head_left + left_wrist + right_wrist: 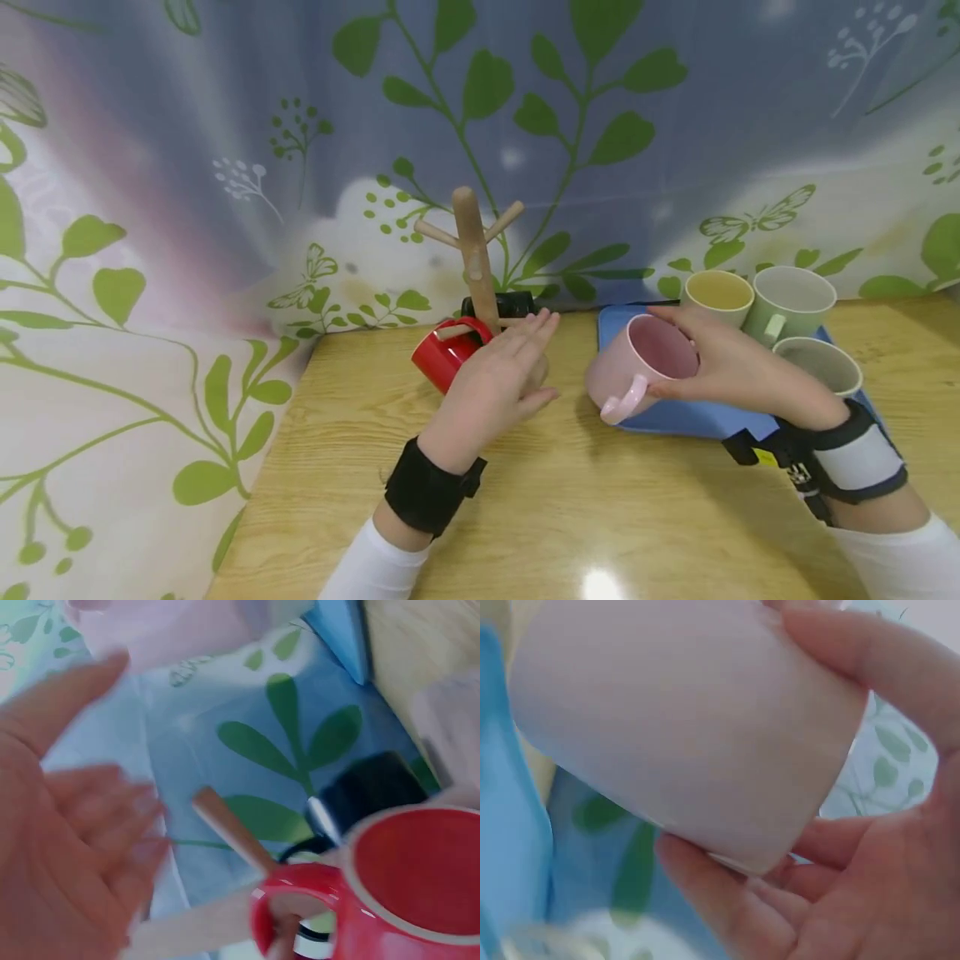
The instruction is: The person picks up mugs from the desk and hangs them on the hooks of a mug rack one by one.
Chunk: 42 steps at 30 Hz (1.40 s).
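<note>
My right hand (738,362) grips a pink mug (615,375) by its rim and side, tilted over the left part of the blue tray (675,423). In the right wrist view, thumb and fingers lie on opposite sides of the mug. My left hand (487,387) has its fingers extended beside the wooden mug tree (474,258) and holds nothing. A red mug (438,358) hangs by its handle on a peg, partly covered by that hand in the head view. Behind the post is a black mug (375,791), mostly hidden in the head view.
At the tray's right stand a yellow mug (718,292), a pale green mug (795,292) and a greyish mug (825,367), partly behind my right wrist. A leaf-patterned cloth (585,208) backs the wooden table (510,533). The tree's upper pegs (504,221) stick out sideways.
</note>
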Tool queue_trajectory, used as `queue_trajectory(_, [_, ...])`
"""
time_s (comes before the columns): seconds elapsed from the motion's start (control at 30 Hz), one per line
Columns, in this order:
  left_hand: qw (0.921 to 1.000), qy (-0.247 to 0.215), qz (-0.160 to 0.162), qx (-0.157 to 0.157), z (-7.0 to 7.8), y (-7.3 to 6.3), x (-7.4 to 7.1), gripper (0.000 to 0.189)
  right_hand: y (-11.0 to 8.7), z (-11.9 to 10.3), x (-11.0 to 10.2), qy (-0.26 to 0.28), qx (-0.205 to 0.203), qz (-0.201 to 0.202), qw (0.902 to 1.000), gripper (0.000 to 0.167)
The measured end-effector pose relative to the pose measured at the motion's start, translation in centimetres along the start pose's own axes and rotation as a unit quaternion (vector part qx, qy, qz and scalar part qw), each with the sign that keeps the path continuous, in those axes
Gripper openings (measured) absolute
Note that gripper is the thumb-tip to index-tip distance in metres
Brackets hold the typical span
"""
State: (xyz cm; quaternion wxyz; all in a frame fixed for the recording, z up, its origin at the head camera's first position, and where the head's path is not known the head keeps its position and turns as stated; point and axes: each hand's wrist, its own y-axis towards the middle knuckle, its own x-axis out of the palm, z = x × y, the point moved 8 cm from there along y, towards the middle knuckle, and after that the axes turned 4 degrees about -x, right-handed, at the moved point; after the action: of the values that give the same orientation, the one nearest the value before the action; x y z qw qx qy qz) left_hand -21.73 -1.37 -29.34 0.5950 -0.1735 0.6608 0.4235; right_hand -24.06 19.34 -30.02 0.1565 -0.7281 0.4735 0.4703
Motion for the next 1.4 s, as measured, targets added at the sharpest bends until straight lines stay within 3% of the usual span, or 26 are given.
queue_trajectory(0.07, [0.9964,-0.011,0.026,0.079,1.8,-0.2,-0.3,0.085,0.1,-0.2,0.7,0.021,0.004,-0.012,0.9997,0.087])
queue_trajectory(0.17, [0.9788,-0.005,0.053,0.198,4.5,-0.9,-0.1,0.081,0.2,-0.2,1.6,0.042,0.016,-0.033,0.9985,0.081])
queue_trajectory(0.27, [0.9656,0.027,0.066,0.25,6.0,-1.4,0.5,0.079,0.3,0.0,2.1,0.055,0.029,-0.048,0.9969,0.074])
queue_trajectory(0.37, [0.9653,0.048,0.072,0.247,6.3,-1.5,0.7,0.079,0.4,0.3,2.6,0.065,0.046,-0.063,0.9949,0.07])
queue_trajectory(0.7, [0.9724,0.042,0.071,0.218,5.0,-1.3,-0.1,0.078,0.8,0.5,4.0,0.118,0.079,-0.098,0.985,0.068])
queue_trajectory(0.87, [0.9719,0.045,0.086,0.215,4.6,-1.2,-0.2,0.068,0.9,0.5,4.3,0.154,0.089,-0.08,0.9808,0.07])
queue_trajectory(0.93, [0.9742,0.045,0.091,0.201,4.0,-1.2,-0.4,0.066,1.0,0.4,4.6,0.193,0.088,-0.063,0.9752,0.07])
queue_trajectory(1.0, [0.9773,0.047,0.095,0.183,3.2,-1.1,-0.6,0.066,1.2,0.3,5.0,0.247,0.089,-0.048,0.9636,0.069])
queue_trajectory(1.13, [0.9831,0.04,0.103,0.146,1.5,-1.1,-1.2,0.069,1.7,0.0,6.3,0.369,0.089,-0.032,0.9247,0.067])
queue_trajectory(1.4, [0.9858,0.039,0.101,0.129,0.2,-0.5,-0.7,0.067,1.8,-0.5,7.9,0.505,0.089,-0.014,0.8585,0.07])
